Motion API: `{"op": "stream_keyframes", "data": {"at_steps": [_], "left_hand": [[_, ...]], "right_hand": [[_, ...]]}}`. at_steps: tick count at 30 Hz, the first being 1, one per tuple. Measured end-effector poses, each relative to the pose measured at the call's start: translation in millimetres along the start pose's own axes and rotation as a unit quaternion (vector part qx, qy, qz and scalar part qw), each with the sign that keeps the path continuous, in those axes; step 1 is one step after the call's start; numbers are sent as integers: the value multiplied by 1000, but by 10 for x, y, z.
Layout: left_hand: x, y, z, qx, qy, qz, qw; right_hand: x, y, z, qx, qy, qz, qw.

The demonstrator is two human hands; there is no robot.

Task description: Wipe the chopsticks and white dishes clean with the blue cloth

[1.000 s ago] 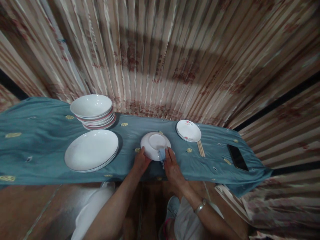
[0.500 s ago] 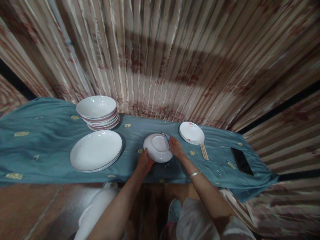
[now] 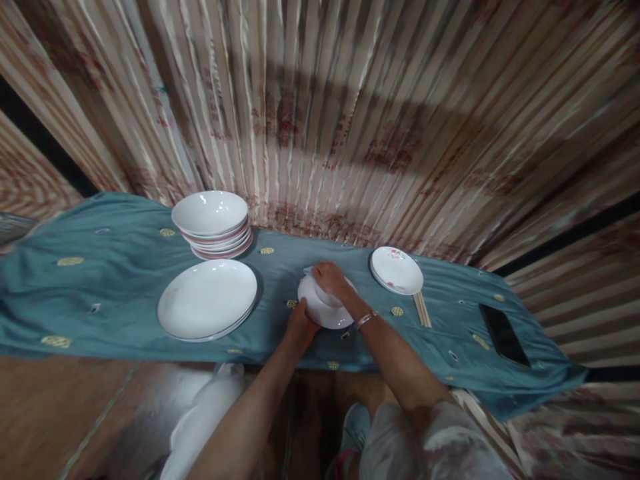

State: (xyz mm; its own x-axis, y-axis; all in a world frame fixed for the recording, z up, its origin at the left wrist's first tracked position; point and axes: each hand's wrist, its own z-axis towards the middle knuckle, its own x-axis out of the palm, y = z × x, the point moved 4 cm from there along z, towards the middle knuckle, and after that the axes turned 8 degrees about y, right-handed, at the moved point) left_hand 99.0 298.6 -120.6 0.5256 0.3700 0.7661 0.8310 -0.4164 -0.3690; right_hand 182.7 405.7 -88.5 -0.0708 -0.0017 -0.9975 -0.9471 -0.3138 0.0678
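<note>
A small white plate (image 3: 320, 313) is held bottom side up over the middle of the table, its foot ring partly covered by my right arm. My left hand (image 3: 302, 321) grips its near left rim, fingers closed and mostly hidden beneath. On the upturned underside, toward the far left edge, rests my right hand (image 3: 330, 277). It is closed on a pale wiping cloth (image 3: 309, 271), of which only a small end shows past the fingers.
To the left stand a stack of white bowls (image 3: 210, 213) and several large oval plates (image 3: 207, 300). Small floral plates (image 3: 397, 270), wooden chopsticks (image 3: 423, 310) and a black phone (image 3: 504, 335) lie to the right on the green tablecloth (image 3: 280, 267). A patterned curtain (image 3: 320, 133) hangs behind.
My right hand has swept with the cloth from the plate's right edge to its far left part. The left hand keeps its grip on the rim. The view has shifted slightly.
</note>
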Motion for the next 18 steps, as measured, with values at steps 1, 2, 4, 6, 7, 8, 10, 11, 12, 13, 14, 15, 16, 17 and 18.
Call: {"op": "stream_keyframes", "data": {"at_steps": [1, 2, 4, 6, 7, 8, 10, 11, 12, 13, 14, 15, 16, 17, 18], "left_hand": [[-7, 8, 14, 2, 5, -3, 1000], [-13, 15, 28, 3, 9, -5, 1000], [-25, 25, 47, 2, 12, -8, 1000], [-22, 24, 53, 3, 16, -10, 1000], [-14, 20, 50, 4, 20, -10, 1000], [-4, 15, 45, 5, 25, -8, 1000], [14, 4, 33, 9, 34, -6, 999], [17, 1, 29, 11, 35, -6, 999], [14, 0, 27, 14, 33, -8, 999], [6, 1, 30, 16, 29, -10, 999], [-6, 4, 36, 19, 26, -11, 999], [-18, 8, 47, 21, 24, -12, 999], [-30, 13, 62, 24, 24, -16, 999], [-40, 18, 80, 26, 27, -22, 999], [-46, 20, 98, 28, 31, -29, 999]], "right_hand": [[-21, 87, -15, -9, 11, 0, 1000], [-42, 171, -38, -22, 27, -1, 999], [-88, 313, -99, -45, 56, 0, 997], [-130, 419, -165, -71, 78, 6, 994], [-149, 459, -195, -85, 86, 9, 993], [-164, 492, -221, -102, 94, 13, 990], [-186, 538, -255, -138, 111, 17, 984], [-196, 550, -262, -153, 118, 18, 981], [-204, 555, -259, -162, 125, 17, 979], [-211, 553, -247, -164, 131, 18, 978], [-217, 542, -227, -157, 136, 19, 978], [-221, 524, -198, -142, 139, 22, 980], [-223, 503, -166, -126, 142, 24, 981], [-223, 479, -131, -110, 144, 26, 983], [-221, 451, -94, -94, 145, 28, 985]]}}
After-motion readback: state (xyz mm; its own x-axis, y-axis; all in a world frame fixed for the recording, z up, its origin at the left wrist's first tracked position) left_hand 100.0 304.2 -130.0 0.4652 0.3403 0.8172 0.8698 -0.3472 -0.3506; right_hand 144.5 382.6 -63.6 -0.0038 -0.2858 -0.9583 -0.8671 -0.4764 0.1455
